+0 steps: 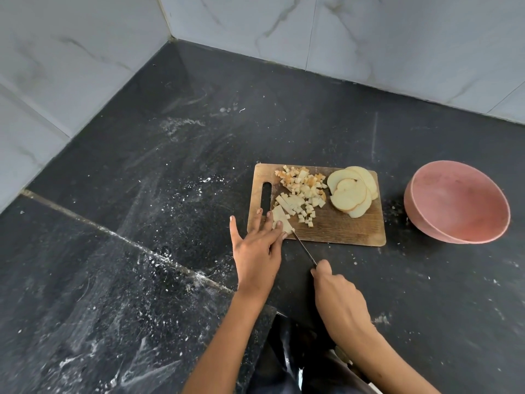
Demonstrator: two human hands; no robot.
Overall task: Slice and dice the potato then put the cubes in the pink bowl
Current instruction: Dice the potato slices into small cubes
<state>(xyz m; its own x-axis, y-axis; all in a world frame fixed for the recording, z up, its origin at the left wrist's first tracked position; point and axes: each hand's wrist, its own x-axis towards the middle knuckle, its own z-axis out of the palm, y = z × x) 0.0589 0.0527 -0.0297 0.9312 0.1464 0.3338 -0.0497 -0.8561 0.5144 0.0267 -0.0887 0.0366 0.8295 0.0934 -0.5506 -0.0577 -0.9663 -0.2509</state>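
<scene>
Sprawling dusty and speckled, black stone counter (142, 194) meeting pale marbled wall tiles (397, 32). Nearest, curling round a slim knife (304, 249), right hand (339, 302). Pressing flat, fingers straight, left hand (257, 248) pinning potato strips (281, 220) at 7 o'clock on the wooden cutting board (341, 228). Lying beyond, small pale cubes (304, 191); at 2 o'clock, fanned round slices (350, 191). Sitting just off the board at 3 o'clock, matte pink bowl (457, 203).

One wide-angle head camera looked forward and steeply down from above the person's arms, close over the dark tabletop (170, 172), facing the corner where two marble walls (369, 38) met.
</scene>
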